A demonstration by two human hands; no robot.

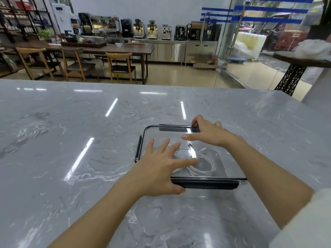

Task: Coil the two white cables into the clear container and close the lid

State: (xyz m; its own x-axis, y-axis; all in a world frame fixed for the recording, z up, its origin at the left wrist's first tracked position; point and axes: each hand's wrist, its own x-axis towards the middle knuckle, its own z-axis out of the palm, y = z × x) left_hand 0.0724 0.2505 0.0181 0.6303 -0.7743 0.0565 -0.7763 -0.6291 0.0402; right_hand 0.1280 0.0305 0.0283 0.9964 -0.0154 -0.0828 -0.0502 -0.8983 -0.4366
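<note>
A wide grey marble-patterned table (71, 140) with white veining fills the lower part of the view, its glossy top reflecting strips of ceiling light. On it, right of centre and near the person, stands the clear rectangular plastic container (206, 194), with its transparent lid (166, 136) lying on top. Black latch flaps edge the lid: the near black latch (207, 184) is folded down along the front, while the left black latch (138, 149) sticks outward. The left hand (161, 169) lies flat on the lid, its fingers (166, 144) spread wide and gripping nothing, with the thumb hooked over the near edge. The right hand (207, 133) reaches to the far edge, its fingers curled over the far black latch (179, 129), thumb stretched across the lid. Inside, seen through the lid, the two white cables (202, 166) lie coiled in loops on the container's floor.
</note>
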